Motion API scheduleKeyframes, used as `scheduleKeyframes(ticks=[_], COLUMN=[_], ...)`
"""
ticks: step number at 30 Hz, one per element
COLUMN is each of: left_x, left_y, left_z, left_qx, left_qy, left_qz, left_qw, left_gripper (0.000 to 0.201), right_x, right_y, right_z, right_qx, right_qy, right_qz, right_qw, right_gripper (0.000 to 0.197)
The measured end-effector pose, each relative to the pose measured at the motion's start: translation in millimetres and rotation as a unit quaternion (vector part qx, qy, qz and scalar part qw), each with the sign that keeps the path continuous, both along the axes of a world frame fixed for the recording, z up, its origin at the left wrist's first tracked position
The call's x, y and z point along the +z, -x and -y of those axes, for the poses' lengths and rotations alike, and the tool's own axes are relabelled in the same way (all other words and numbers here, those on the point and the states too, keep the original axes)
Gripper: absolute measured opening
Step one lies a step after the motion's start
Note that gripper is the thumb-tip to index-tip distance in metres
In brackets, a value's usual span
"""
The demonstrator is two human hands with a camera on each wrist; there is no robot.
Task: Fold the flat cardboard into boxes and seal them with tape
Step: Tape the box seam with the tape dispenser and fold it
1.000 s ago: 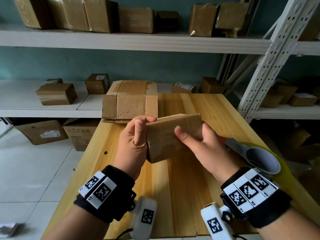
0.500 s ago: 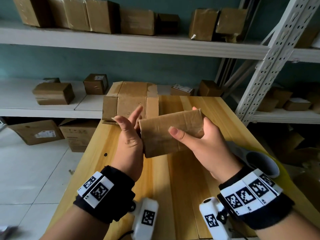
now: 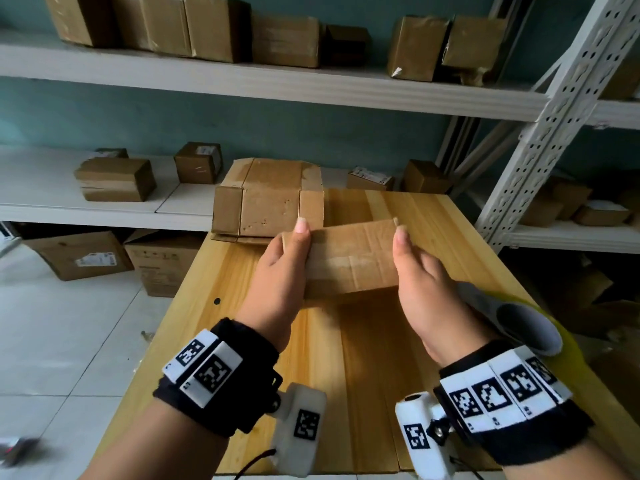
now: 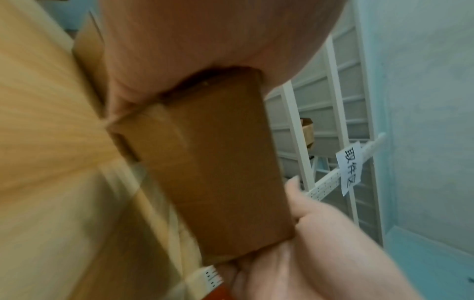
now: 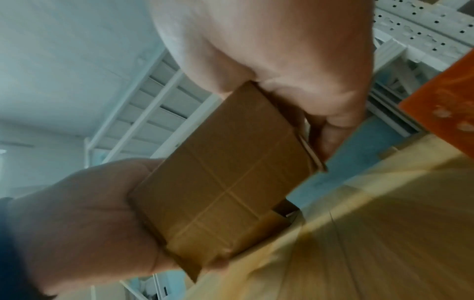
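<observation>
A small brown cardboard box is held above the wooden table, long side level. My left hand grips its left end, thumb on the top face. My right hand grips the right end the same way. The fingers behind the box are hidden in the head view. In the left wrist view the box runs from my left palm down to my right hand. The right wrist view shows the box with creased faces. A stack of flat cardboard lies at the table's far edge.
A large roll of tape lies on the table just right of my right wrist. White metal shelves with several sealed boxes stand behind and to the right. Bigger cartons sit on the floor at left.
The box has turned from tilted to level and moved a little away from me. My left hand, which opened half a second ago, grips the left end again.
</observation>
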State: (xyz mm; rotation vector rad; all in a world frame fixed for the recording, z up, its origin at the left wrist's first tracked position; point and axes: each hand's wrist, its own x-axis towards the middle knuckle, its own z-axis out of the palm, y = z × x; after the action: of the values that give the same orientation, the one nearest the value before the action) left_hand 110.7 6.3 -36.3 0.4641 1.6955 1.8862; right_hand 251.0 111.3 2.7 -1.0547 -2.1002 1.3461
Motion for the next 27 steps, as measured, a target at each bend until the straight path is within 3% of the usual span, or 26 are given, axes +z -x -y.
scheduleKeyframes(ticks=[3, 4, 7, 12, 15, 18, 20, 23, 27], left_x=[-9, -9, -9, -9, -9, -15, -17, -18, -20], left_y=[-5, -7, -10, -7, -11, -22, -26, -26, -27], left_z=[-6, -7, -10, -13, -16, -19, -19, -15, -17], left_qx=[0.041, 0.046, 0.089, 0.167, 0.148, 0.116, 0.115, 0.118, 0.117], left_qy=[0.040, 0.044, 0.039, 0.038, 0.059, 0.089, 0.109, 0.148, 0.122], left_qz=[0.041, 0.037, -0.022, -0.098, -0.135, -0.183, -0.214, -0.231, -0.193], left_qw=[0.998, 0.997, 0.995, 0.980, 0.978, 0.972, 0.964, 0.954, 0.967], left_gripper=[0.069, 0.062, 0.039, 0.024, 0.035, 0.075, 0.088, 0.095, 0.071], right_x=[-3, -4, -9, -26, -33, -37, -40, -41, -45], right_y=[-1, -1, 0, 6, 11, 16, 17, 14, 18], right_z=[4, 3, -5, -17, -19, -17, -17, -16, -18], right_qx=[-0.032, -0.036, -0.034, -0.022, -0.015, -0.014, -0.009, 0.011, 0.009], right_qy=[0.019, 0.012, -0.010, -0.073, -0.081, -0.089, -0.077, -0.049, -0.068], right_qz=[0.078, 0.090, 0.106, 0.070, 0.022, 0.005, 0.000, 0.001, -0.006], right_qw=[0.996, 0.995, 0.994, 0.995, 0.996, 0.996, 0.997, 0.999, 0.998], right_gripper=[0.059, 0.064, 0.062, 0.055, 0.053, 0.061, 0.068, 0.095, 0.111])
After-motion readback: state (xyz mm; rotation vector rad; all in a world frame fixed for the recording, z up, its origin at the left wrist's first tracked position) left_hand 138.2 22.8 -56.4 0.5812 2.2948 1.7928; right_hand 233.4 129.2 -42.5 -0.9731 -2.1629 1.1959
